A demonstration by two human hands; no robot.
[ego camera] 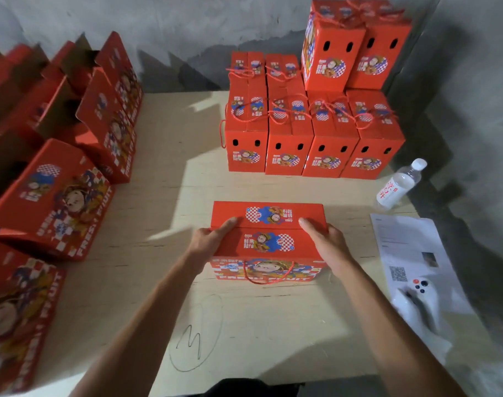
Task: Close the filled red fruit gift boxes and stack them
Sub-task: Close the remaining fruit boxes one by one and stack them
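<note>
A red fruit gift box (268,242) stands on the table in front of me with both top flaps folded down. My left hand (210,239) grips its left top edge, thumb laid on the flap. My right hand (326,242) grips the right top edge the same way. A red cord handle (268,277) hangs down the box's near face. At the back right stands a stack of closed boxes (313,138), two rows on the table and two more boxes (356,47) on top.
Several open red boxes (61,156) line the left side of the table. A water bottle (399,184) lies at the right, with printed paper sheets (410,253) and a white game controller (419,296) near the right edge. A pencilled circle (197,336) marks the wooden table top.
</note>
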